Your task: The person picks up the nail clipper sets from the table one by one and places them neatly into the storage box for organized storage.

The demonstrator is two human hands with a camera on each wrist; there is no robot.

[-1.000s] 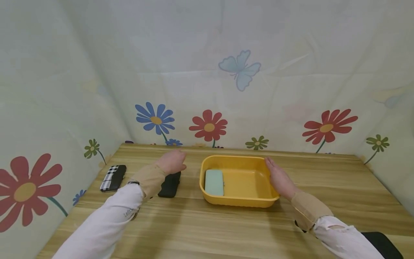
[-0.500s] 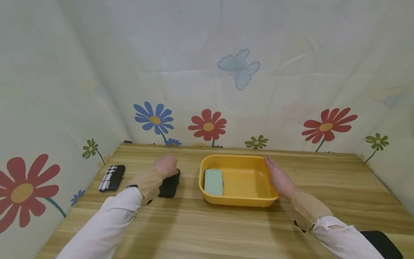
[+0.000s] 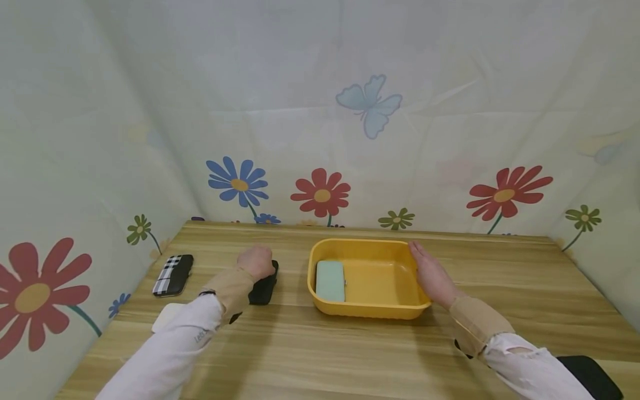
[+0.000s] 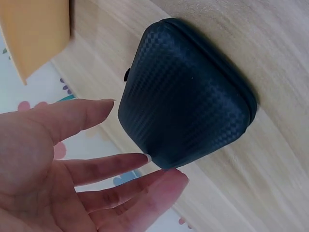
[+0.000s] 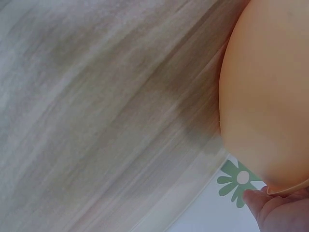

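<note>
You are holding your left hand over the black case, which is lying on the wooden table a little to the left of the yellow tray. In the left wrist view your hand is staying loose rather than gripping: the thumb is spreading apart from the fingers, its tip sitting just beside the case's edge, while a couple of fingertips are meeting one end of it (that case is showing a woven, checkered texture and a seam along its far side). Your right hand is resting against the tray's right side, fingers straight and flat along the wall and up to the rim, not curling round anything. Inside the tray, a pale green case is lying at the left end. Farther to your left, a plaid and black case is sitting on the table, and nearer to you a white flat thing is peeking out from behind your left sleeve. At the lower right, a dark thing is lying partly behind your right sleeve. Behind the table a pale cloth is hanging, printed with flowers and a blue butterfly.
</note>
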